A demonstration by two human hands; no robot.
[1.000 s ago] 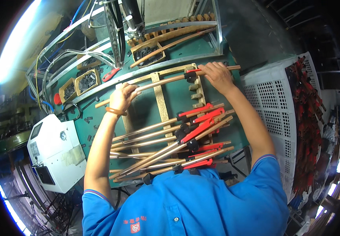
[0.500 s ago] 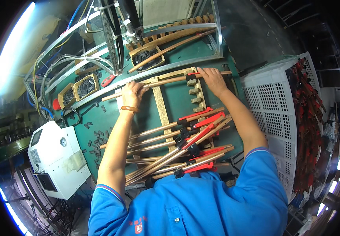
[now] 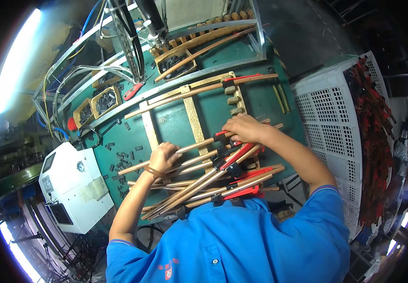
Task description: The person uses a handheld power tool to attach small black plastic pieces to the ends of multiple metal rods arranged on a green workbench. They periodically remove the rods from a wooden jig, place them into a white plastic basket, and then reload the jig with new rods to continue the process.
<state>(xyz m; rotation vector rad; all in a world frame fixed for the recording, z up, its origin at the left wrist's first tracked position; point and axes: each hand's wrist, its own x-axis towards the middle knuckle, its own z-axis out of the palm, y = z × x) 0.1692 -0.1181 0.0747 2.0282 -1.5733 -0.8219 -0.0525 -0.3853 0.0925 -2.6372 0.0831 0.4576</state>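
Note:
A copper-coloured tube (image 3: pixel 194 147) with a red and black fitting lies slanted across the table in front of me. My left hand (image 3: pixel 164 156) is closed round it toward its left end. Close to the fitting, my right hand (image 3: pixel 242 128) grips the same tube from above, its fingertips partly hidden. Nearer my body is a crossed pile of similar tubes (image 3: pixel 192 191) with red and black fittings, some touching my shirt. Farther off, another fitted tube (image 3: pixel 175 98) rests alone across a yellowish rack (image 3: pixel 193 120) with short wooden blocks (image 3: pixel 232 100) along its right bar.
Small black parts (image 3: pixel 121 162) are scattered at left, and more fill open boxes (image 3: pixel 105 101). A metal frame (image 3: pixel 204 74) crosses the back of the green table. At left stands a white machine (image 3: pixel 76 186); at right, a white perforated crate (image 3: pixel 329 122) holds many red-fitted tubes.
Both hands have let go of the far tube, which stays on the rack. They have come back toward my body and taken hold of another tube from the pile.

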